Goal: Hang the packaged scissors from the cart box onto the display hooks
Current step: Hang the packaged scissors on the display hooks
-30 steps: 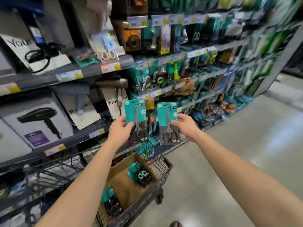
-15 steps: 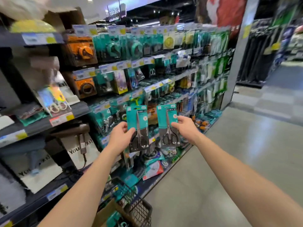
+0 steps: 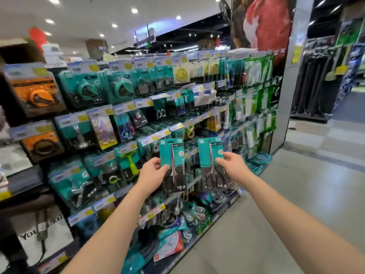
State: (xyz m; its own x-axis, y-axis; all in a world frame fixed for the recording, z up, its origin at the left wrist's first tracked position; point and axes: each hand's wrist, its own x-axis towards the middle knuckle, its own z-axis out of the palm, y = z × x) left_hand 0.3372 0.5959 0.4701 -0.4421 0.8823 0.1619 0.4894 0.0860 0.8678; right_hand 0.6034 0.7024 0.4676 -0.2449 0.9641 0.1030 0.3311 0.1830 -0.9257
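A tall display rack (image 3: 126, 119) of hanging packaged goods, mostly teal, fills the view behind and to the left of the fingers. Its rows are edged with blue-and-yellow price tags (image 3: 161, 135), too many and too blurred to count. Grey shop floor (image 3: 286, 214) spreads below and to the right of the fingers. One grey pillar (image 3: 286, 76) stands at the rack's far end, beyond the right-side fingers. Far to the left of the fingers hang two orange items, an upper orange pack (image 3: 37, 91) and a lower orange pack (image 3: 42, 142).

Two bare forearms reach forward. They hold two packs of scissors upright, side by side and apart, in front of the rack's middle rows and not on any hook. The left scissors pack (image 3: 172, 155) and the right scissors pack (image 3: 210, 153) are each a teal card with one pair of black-handled scissors, blades pointing up.

The left hand (image 3: 152, 173) grips its pack by the left edge, its fingers (image 3: 165, 168) curled round the card with the thumb across the front. The right hand (image 3: 232, 167) pinches its pack by the right edge, thumb on the front.
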